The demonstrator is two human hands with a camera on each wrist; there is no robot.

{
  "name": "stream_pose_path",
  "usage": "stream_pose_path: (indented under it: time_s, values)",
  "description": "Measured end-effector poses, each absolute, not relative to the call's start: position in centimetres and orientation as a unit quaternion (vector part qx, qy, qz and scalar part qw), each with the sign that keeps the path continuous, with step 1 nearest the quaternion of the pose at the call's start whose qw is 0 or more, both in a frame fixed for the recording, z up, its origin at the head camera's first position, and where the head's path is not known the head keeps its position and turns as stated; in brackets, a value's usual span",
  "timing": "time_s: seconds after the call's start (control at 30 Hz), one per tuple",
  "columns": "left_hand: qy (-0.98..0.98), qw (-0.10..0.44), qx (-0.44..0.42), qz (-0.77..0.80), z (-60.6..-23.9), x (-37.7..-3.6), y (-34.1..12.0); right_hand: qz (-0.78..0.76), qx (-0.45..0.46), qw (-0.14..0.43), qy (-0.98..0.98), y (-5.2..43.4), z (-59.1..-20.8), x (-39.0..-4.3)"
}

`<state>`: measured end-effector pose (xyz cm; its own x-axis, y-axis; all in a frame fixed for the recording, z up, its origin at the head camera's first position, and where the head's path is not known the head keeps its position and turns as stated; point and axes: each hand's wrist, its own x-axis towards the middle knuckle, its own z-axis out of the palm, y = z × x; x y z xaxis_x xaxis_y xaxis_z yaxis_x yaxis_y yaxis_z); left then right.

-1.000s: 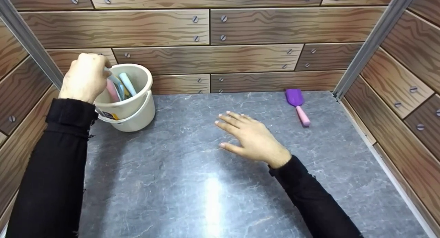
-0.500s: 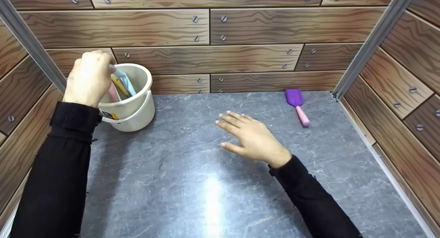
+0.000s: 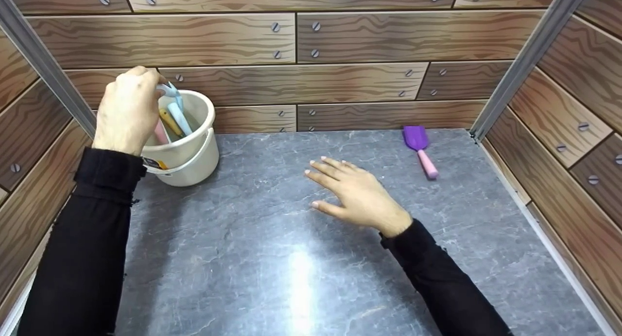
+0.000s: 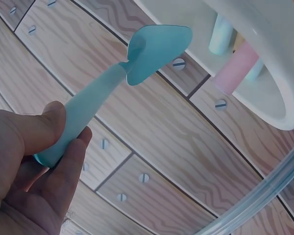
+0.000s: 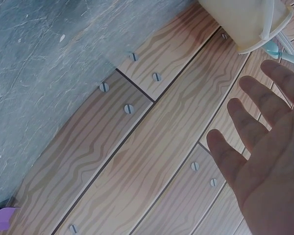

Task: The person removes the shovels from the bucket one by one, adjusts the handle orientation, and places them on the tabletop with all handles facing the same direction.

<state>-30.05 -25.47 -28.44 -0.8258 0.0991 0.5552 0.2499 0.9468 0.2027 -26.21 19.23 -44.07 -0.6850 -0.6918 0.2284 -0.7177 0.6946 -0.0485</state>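
Observation:
My left hand [image 3: 126, 108] is raised beside and above the rim of a white bucket [image 3: 199, 154] at the back left. Thumb and fingers pinch the handle end of a light blue hand trowel [image 4: 90, 100], whose pointed blade [image 4: 159, 49] shows in full in the left wrist view. Inside the bucket stand a light blue handle [image 3: 179, 118], a yellow handle [image 3: 171, 122] and a pink handle [image 3: 161, 133]; their lower ends are hidden. Fingers spread, my right hand [image 3: 362, 196] hovers palm down over the grey tabletop and holds nothing.
A purple shovel [image 3: 416, 138] with a pink handle lies at the back right of the marbled tabletop [image 3: 262, 200]. Wood-patterned walls [image 3: 359, 81] enclose the back and sides. The bucket's white bail [image 3: 201, 154] hangs down its front.
My left hand has risen and shifted slightly right, lifting the trowel from among the handles to above the bucket rim. The right hand has stayed in place.

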Motion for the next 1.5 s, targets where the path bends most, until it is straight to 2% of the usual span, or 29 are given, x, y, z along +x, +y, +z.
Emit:
stream_pose_path:
  time_s: [0.9,1.5]
  values:
    - [-0.919,0.329,-0.157,-0.149,-29.7,-29.5,-21.1,0.074,0.383,0.103,-0.915,19.5,-43.8,-26.3]
    - [-0.913,0.314,-0.226,-0.127,-32.8,-29.2,-17.8,0.081,0.375,0.104,-0.918,20.0,-43.7,-26.6]
